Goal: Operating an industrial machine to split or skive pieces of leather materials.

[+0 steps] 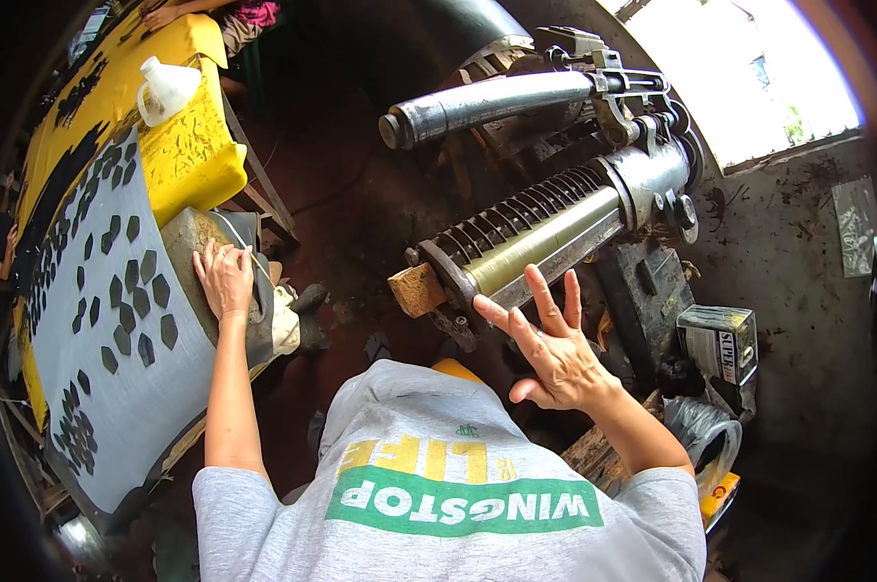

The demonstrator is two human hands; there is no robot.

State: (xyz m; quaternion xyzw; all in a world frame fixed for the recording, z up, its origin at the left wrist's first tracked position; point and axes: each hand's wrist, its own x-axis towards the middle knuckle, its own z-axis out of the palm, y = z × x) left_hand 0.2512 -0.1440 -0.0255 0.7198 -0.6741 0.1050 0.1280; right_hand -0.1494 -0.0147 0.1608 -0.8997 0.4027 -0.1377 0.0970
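My left hand [227, 276] rests palm down on a worn tan block [184, 238] at the table's near edge, its fingers apart and slightly bent, with nothing visible in them. Beside it lies a grey sheet [133, 388] bearing many dark, roughly five-sided flat pieces [141, 302]. My right hand [559, 364] is raised with spread fingers and holds nothing. It appears in front of the near end of a metal machine [555, 238] with a brass-coloured roller [545, 242] and a long dark coil [516, 215]. A wooden block [418, 290] sticks out at that machine's end.
A white plastic jug [167, 89] stands on yellow sheeting [191, 160] at the far left. Another person's arm [181, 10] reaches over the table's far end. A thick metal cylinder [487, 105] lies above the roller. A rectangular can [717, 341] and clear plastic bag [700, 432] are at right.
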